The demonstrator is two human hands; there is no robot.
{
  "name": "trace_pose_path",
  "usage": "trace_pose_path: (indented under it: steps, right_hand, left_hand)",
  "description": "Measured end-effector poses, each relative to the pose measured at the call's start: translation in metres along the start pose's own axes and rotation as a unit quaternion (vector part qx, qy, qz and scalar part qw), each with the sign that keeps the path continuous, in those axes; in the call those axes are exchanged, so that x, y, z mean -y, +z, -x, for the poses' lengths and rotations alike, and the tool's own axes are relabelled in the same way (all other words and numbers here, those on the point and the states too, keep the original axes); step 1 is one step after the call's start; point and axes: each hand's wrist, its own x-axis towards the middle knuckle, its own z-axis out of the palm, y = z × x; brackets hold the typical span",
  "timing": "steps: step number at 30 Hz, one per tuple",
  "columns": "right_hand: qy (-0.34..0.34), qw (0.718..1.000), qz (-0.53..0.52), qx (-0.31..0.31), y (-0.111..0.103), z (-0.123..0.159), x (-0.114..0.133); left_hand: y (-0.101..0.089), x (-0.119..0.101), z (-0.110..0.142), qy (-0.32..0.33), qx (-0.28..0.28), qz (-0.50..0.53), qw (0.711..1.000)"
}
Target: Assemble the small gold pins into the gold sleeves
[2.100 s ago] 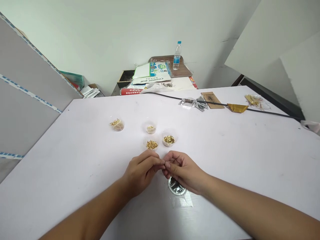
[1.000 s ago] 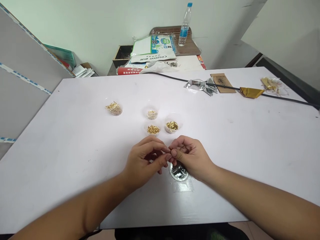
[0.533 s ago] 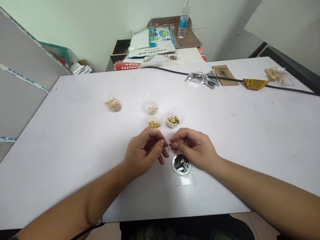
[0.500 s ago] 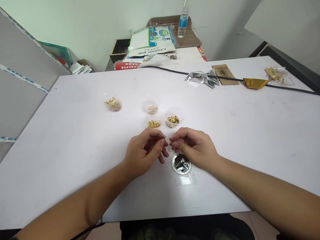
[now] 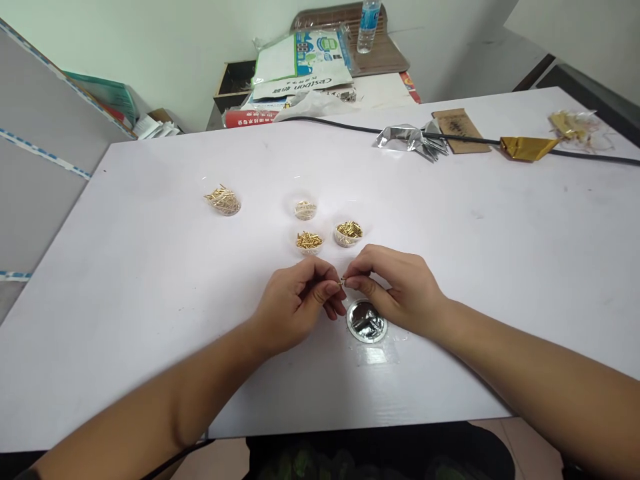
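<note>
My left hand (image 5: 305, 300) pinches a small brass pin between thumb and forefinger; only its tip shows. Opposite it, my right hand (image 5: 395, 287) pinches another tiny brass-coloured piece, mostly hidden by the fingertips. The two sets of fingertips almost meet above the table. Just below the right hand lies a round dish with a silver rim and dark, shiny middle (image 5: 367, 321). Beyond the hands stand small clear cups of brass pieces: a near cup (image 5: 309, 242), a right cup (image 5: 349, 233), a back cup (image 5: 305, 210) and a far-left cup of longer pins (image 5: 223, 200).
A black cable (image 5: 345, 125) runs along the back of the white table (image 5: 150, 280). Near it lie silver foil packaging (image 5: 405, 138), a brown card (image 5: 461, 131), gold foil (image 5: 528, 148) and a clear bag (image 5: 575, 127). A water bottle (image 5: 369, 27) stands behind the table.
My hands have come closer together, so the fingertips now nearly touch. The left hand has shifted slightly right. The whole view has tilted a little downward.
</note>
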Motion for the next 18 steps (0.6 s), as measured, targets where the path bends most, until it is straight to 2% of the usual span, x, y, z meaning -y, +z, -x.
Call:
trace_pose_path:
  steps: [6, 9, 18]
  right_hand:
    - [0.002, 1.0, -0.004, 0.029, -0.002, 0.001, 0.0]
    - [-0.007, 0.999, -0.009, 0.04, -0.003, 0.002, 0.0]
    - [-0.063, 0.994, 0.063, 0.06, -0.011, 0.0, -0.003]
  left_hand:
    - [-0.002, 0.001, -0.001, -0.008, 0.02, 0.024, 0.999]
    - [-0.002, 0.0, -0.002, 0.001, 0.01, 0.016, 1.0]
    - [-0.005, 0.001, -0.003, 0.012, -0.005, -0.043, 0.999]
